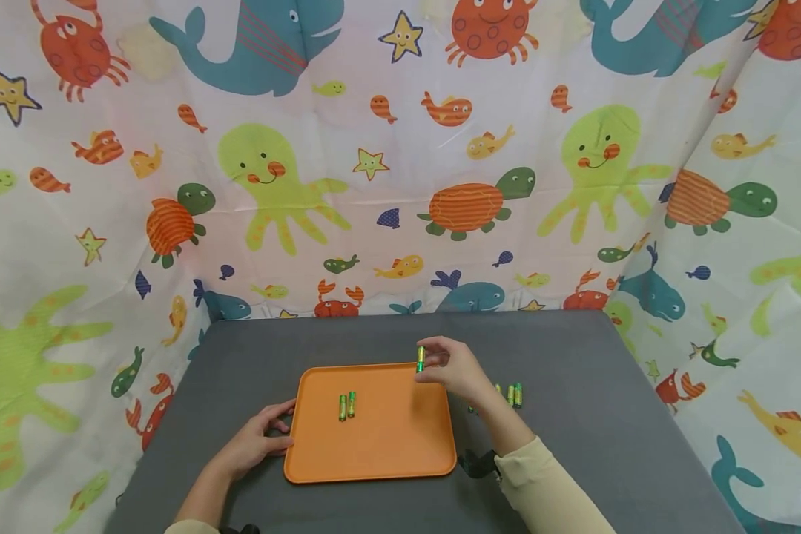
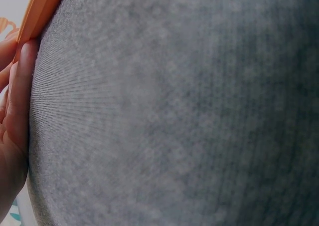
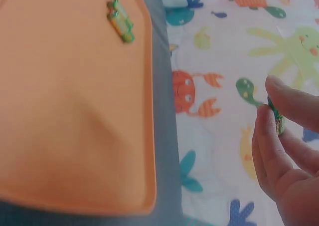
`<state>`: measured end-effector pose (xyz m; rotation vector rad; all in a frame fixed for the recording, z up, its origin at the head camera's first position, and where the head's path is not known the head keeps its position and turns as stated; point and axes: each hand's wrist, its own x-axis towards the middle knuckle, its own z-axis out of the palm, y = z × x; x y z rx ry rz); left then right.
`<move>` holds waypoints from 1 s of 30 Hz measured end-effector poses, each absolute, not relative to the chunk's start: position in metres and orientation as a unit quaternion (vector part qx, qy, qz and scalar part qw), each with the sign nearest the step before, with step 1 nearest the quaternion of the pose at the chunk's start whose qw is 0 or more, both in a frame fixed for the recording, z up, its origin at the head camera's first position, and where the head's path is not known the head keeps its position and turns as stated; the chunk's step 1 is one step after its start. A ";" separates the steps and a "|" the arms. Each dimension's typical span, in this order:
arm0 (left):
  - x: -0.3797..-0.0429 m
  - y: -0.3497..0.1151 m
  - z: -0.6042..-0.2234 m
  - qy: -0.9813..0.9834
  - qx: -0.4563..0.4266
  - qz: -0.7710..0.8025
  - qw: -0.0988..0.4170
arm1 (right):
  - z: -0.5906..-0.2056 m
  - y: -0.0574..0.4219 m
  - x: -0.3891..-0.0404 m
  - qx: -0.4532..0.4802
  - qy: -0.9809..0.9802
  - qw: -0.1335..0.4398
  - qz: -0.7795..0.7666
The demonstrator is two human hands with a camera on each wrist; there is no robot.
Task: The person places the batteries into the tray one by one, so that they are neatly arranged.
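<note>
One green-and-yellow battery (image 1: 420, 360) sits near-upright between thumb and fingers of right hand (image 1: 457, 368), grip pinched narrow on it, near far right corner of orange tray (image 1: 387, 441); left hand (image 1: 259, 439), loosely spread, touches tray's left edge.

text: none readable | green-and-yellow batteries (image 1: 343, 408): any print too small or blurred to read

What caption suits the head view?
Right hand pinches a green-yellow cylindrical battery; left hand touches an orange rectangular tray.
</note>
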<state>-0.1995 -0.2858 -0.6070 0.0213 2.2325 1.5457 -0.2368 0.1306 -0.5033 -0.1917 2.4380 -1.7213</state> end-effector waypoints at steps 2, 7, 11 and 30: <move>-0.200 -0.286 -0.608 0.803 0.012 0.557 0.213 | -0.503 0.122 -0.239 -0.070 0.813 0.076 -0.573; -0.202 -0.287 -0.609 0.802 0.011 0.557 0.216 | -0.504 0.102 -0.243 -0.092 0.811 0.088 -0.571; -0.202 -0.289 -0.609 0.801 0.010 0.558 0.218 | -0.509 0.087 -0.246 -0.098 0.806 0.101 -0.574; -0.205 -0.291 -0.617 0.796 -0.008 0.564 0.222 | -0.572 0.030 -0.244 -0.096 0.853 0.117 -0.500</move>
